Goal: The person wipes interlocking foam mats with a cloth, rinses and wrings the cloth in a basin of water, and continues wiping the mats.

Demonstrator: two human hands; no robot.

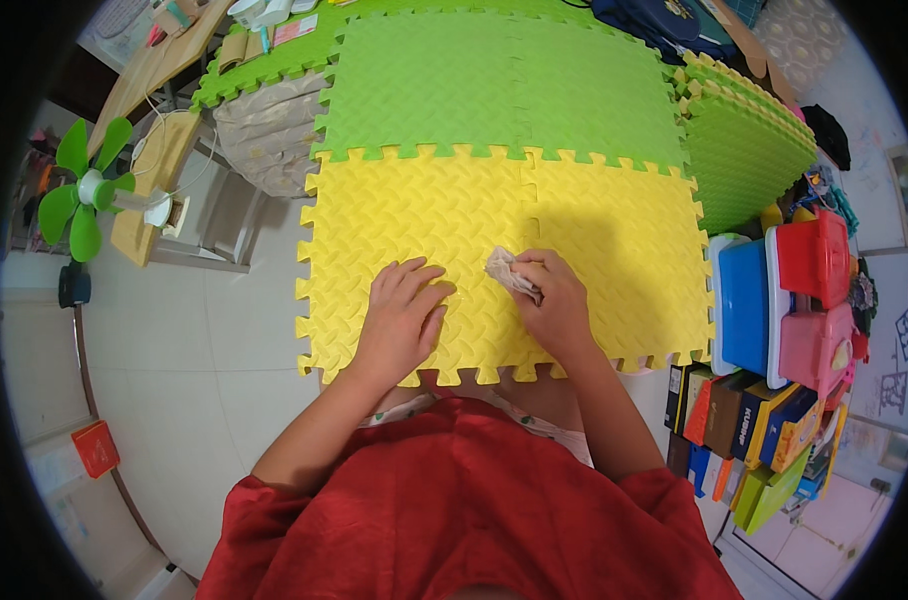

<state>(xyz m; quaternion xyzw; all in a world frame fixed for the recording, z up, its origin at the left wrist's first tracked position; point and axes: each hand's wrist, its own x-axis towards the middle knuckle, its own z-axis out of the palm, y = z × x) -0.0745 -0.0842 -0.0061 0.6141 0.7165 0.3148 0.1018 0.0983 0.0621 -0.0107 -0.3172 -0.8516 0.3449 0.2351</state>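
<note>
Before me lie joined yellow foam puzzle mats [424, 202] with a raised tread pattern, their near toothed edge close to my body. Green foam mats [439, 82] interlock with their far edge. My left hand [409, 319] rests on the yellow mat left of centre, fingers slightly spread and holding nothing. My right hand [555, 300] grips a crumpled whitish cloth or tissue [508, 271] against the yellow mat, right of my left hand. The seam between two yellow mats runs near my right hand, partly hidden by it.
Stacked green and yellow foam mats [746, 150] lean at the right. Below them are a blue bin [745, 307], a red box [812, 259] and a pile of books and boxes [746, 416]. A green-bladed fan [87, 187] is clipped to a wooden board [142, 217] at the left.
</note>
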